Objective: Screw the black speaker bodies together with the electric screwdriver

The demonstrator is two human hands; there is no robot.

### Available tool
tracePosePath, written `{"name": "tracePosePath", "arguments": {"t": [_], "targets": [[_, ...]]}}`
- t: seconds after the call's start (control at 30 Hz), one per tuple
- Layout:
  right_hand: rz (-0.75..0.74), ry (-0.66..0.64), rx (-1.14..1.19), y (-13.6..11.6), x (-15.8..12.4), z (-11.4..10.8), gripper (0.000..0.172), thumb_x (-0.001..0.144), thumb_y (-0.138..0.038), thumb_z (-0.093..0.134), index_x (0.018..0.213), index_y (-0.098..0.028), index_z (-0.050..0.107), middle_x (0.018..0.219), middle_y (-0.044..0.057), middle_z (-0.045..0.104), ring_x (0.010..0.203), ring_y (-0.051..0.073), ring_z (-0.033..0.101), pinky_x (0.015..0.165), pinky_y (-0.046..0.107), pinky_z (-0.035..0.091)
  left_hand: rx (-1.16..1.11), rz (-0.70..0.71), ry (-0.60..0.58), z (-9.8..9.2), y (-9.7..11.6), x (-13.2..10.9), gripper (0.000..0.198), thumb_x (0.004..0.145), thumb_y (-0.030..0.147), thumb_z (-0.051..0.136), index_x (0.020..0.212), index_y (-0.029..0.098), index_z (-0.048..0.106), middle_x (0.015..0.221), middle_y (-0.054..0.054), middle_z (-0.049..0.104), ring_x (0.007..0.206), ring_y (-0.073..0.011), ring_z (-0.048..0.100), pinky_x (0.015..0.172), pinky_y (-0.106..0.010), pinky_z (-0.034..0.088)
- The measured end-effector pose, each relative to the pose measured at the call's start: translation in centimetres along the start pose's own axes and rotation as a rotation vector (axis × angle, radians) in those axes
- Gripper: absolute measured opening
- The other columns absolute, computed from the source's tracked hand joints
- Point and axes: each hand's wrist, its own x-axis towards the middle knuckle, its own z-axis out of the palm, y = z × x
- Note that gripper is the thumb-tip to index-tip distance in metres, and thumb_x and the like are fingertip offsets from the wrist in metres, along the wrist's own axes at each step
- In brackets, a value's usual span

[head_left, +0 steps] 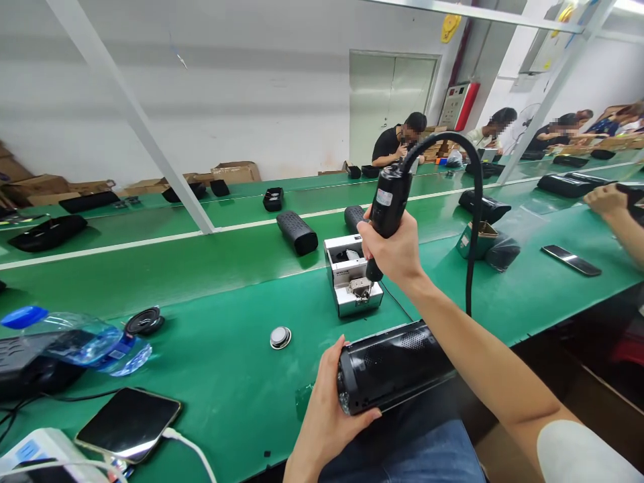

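The right hand (397,249) clasps the driver (388,201) at the feeder (345,276), beyond the casing (395,369), whose long axis runs crosswise from the grasping left hand (325,410).

Pale, plain wall (276,121) behind a long green worktop (216,355), with a closed pale double door (390,94) right of centre and a red-edged panel box (455,107) to its right. White metal frame bars (133,111) slant across; cardboard boxes (236,173) stand near the wall; bright light (631,6) glows top right
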Motion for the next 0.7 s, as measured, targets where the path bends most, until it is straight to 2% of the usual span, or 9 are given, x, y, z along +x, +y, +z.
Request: {"name": "tracePosePath", "arguments": {"t": [0.13,0.3,0.4,0.53,0.7], "targets": [[-0.062,-0.001,0.062,-3.4,-1.1,-2.7,0.02,0.082,-0.024,0.084,0.092,-0.025,0.066,0.055,-0.01,0.055,0.04,0.012,0.051,0.041,0.029,0.045,0.036,0.009,0.008,0.0,-0.3,0.0,0.126,0.081,0.031,0.101,0.181,0.039,0.025,0.179,-0.016,0.046,0.166,-0.0455,0.051,0.136,-0.071,0.045],[-0.143,0.05,0.089,-10.0,-4.6,-9.1,0.023,0.085,-0.014,0.088,0.095,-0.025,0.071,0.057,-0.01,0.052,0.038,0.01,0.045,0.039,0.027,0.039,0.084,0.043,0.048,0.1,-1.1,0.0,0.12,0.087,0.036,0.097,0.182,0.042,0.023,0.179,-0.012,0.048,0.165,-0.0424,0.053,0.136,-0.07,0.045],[-0.133,0.095,0.046,-12.5,-7.4,-12.0,0.023,0.087,-0.012,0.088,0.098,-0.024,0.072,0.059,-0.01,0.052,0.038,0.009,0.043,0.038,0.028,0.037,0.105,0.061,0.082,0.1,-1.7,0.1,0.117,0.089,0.042,0.094,0.184,0.038,0.026,0.178,-0.014,0.052,0.162,-0.0431,0.057,0.135,-0.069,0.048],[-0.14,0.102,0.005,-12.9,-9.5,-14.0,0.022,0.092,-0.01,0.086,0.101,-0.023,0.071,0.065,-0.008,0.057,0.04,0.008,0.047,0.041,0.028,0.04,0.131,0.066,0.08,0.0,-2.0,0.2,0.116,0.091,0.043,0.092,0.185,0.035,0.025,0.176,-0.015,0.056,0.159,-0.0435,0.061,0.13,-0.067,0.054],[-0.14,0.072,-0.021,-12.2,-9.8,-14.7,0.022,0.096,-0.015,0.087,0.106,-0.024,0.069,0.066,-0.008,0.059,0.043,0.01,0.051,0.044,0.028,0.045,0.147,0.051,0.095,-0.1,-1.5,0.2,0.116,0.089,0.043,0.092,0.185,0.035,0.027,0.176,-0.014,0.056,0.16,-0.0432,0.061,0.131,-0.065,0.054]]}}
